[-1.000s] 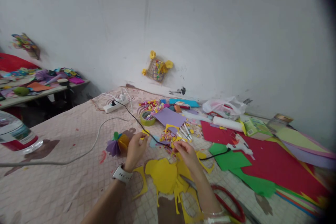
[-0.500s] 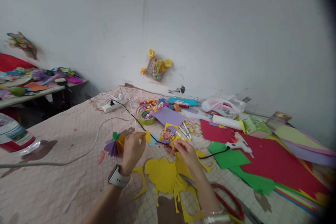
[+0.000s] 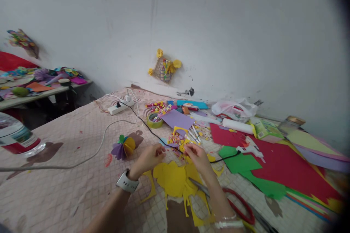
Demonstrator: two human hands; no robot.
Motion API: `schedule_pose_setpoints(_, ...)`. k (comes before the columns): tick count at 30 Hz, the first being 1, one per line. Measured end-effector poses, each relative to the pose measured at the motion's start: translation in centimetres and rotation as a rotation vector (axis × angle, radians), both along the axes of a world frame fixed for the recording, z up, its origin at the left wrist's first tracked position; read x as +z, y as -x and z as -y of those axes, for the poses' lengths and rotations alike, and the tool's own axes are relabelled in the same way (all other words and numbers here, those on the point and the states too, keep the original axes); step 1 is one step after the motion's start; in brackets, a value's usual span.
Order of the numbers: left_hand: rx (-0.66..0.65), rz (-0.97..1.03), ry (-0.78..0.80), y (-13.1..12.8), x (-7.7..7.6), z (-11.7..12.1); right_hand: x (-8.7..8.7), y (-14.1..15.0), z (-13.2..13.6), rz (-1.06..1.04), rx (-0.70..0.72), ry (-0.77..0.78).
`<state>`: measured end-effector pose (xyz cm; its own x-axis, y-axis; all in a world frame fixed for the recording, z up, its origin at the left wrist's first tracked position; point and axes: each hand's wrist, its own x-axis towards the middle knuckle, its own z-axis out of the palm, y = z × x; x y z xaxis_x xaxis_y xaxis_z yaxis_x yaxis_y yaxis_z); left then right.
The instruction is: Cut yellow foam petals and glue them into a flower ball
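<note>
My left hand (image 3: 151,158), with a white-strapped watch at the wrist, is closed, thumb against curled fingers. What lies between its fingertips is hidden. Opposite it, a short gap away, my right hand (image 3: 197,156) has its fingers drawn together in a pinch beside the small paper scraps (image 3: 176,139); anything held there is too small to make out. Yellow cut sheets (image 3: 172,178) lie below both hands. Left of my left hand rests a purple, yellow and green paper flower (image 3: 124,147). Red-handled scissors (image 3: 240,204) lie partly under my right forearm.
A black cord (image 3: 147,125) runs from the power strip (image 3: 121,107) behind my hands to the white glue gun (image 3: 250,148). Red sheets (image 3: 287,164) and green sheets (image 3: 240,162) cover the right side. A large bottle (image 3: 19,136) stands at left; a tape roll (image 3: 154,120) lies farther back.
My left hand has moved right and down, closer to my right hand. The round yellow piece at its fingertips no longer shows. My right hand has barely moved, and the view has shifted slightly.
</note>
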<state>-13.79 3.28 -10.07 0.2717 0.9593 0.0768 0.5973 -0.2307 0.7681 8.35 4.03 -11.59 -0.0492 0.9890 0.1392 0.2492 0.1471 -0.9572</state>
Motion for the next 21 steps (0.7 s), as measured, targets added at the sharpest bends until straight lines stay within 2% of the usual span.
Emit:
schedule_pose_setpoints(3, 0.059, -0.135, 0.004, 0.7, -0.1, 0.0, 1.2, -0.1, 0.6, 0.104, 0.054, -0.015)
schedule_pose_setpoints(9, -0.069, -0.257, 0.082, 0.9, -0.1, 0.2, 3.3, 0.4, 2.2, 0.279, 0.175, -0.008)
schedule_pose_setpoints(14, -0.040, -0.323, 0.071, 1.6, 0.1, -0.4, 4.0, 0.9, 3.5, 0.396, 0.235, 0.009)
schedule_pose_setpoints(17, -0.044, -0.324, 0.091, 2.1, 0.0, -0.6, 4.3, 1.0, 4.1, 0.456, 0.262, 0.016)
schedule_pose_setpoints(21, 0.001, -0.225, 0.060, 1.8, 0.0, -0.5, 4.3, 0.9, 4.3, 0.501, 0.267, 0.010)
